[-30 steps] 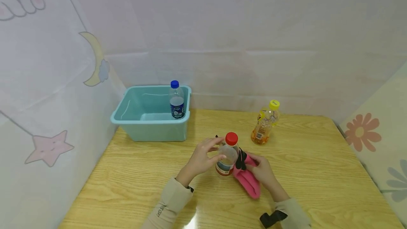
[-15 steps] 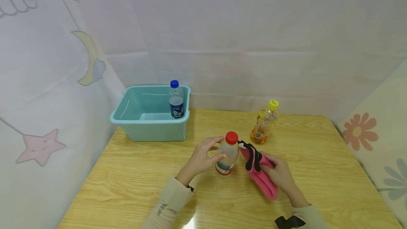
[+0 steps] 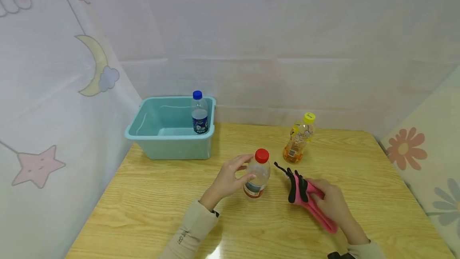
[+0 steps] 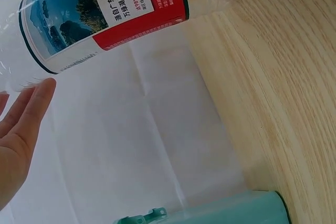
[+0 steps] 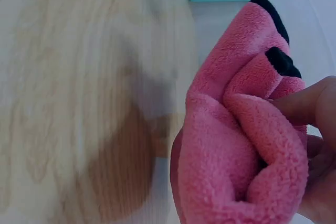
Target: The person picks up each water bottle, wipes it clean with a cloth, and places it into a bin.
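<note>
Left hand [image 3: 230, 177], head view, pinches the red-capped bottle [image 3: 258, 175]; right hand [image 3: 333, 202] grips the cloth [image 3: 298, 191] toward its 4 o'clock. Bin [image 3: 167, 138], 10 o'clock, already holds the blue-capped bottle [image 3: 199, 119]; red-capped and yellow-capped bottle [image 3: 296, 145], 2 o'clock, remain outside. Left wrist: label faces out. Right wrist: cloth bunched.

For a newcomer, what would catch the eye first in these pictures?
Probably the fuzzy pink cloth item, held in the right hand. Next comes the red-capped bottle near the middle, held by the left hand, then the turquoise basin at the back left, with a blue-capped bottle inside.
</note>
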`<state>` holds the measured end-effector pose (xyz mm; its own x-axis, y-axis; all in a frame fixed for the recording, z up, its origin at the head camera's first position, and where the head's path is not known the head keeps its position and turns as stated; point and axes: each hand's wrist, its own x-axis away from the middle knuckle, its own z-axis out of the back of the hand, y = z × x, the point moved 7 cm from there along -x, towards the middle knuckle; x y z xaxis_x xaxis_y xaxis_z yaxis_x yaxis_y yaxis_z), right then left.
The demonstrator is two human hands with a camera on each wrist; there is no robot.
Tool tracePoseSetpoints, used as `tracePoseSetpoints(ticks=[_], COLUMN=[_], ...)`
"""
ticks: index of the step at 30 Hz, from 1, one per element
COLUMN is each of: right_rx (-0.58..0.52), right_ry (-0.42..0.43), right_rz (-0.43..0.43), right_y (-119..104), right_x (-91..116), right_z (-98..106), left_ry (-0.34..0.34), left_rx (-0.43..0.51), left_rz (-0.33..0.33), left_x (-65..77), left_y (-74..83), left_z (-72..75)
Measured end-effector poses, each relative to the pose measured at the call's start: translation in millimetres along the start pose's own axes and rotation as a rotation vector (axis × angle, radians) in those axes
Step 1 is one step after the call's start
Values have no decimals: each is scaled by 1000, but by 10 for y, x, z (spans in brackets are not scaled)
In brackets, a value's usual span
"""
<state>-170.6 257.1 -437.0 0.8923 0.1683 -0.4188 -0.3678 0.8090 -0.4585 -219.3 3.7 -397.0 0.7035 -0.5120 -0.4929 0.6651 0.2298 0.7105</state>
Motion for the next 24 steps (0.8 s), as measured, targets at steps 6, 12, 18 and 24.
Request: tracePoseSetpoints(ticks=[6,12,18,24], right_rx=[74,116,151,40], right_ry=[-128,-236,-316,-388], right_rz=[31,-11,-27,-17], right_y=[51,101,131,126], right_x=[76,111,115,93], right_z=[-215,-387,-482,-492], left_ry=[16,40,51,75], left_rx=[-8,-5,11,12], left_rz=[-30,-28,21,64], left_x=[20,45,86,133], left_y=[15,41,10,-28], left_z=[29,110,193,289])
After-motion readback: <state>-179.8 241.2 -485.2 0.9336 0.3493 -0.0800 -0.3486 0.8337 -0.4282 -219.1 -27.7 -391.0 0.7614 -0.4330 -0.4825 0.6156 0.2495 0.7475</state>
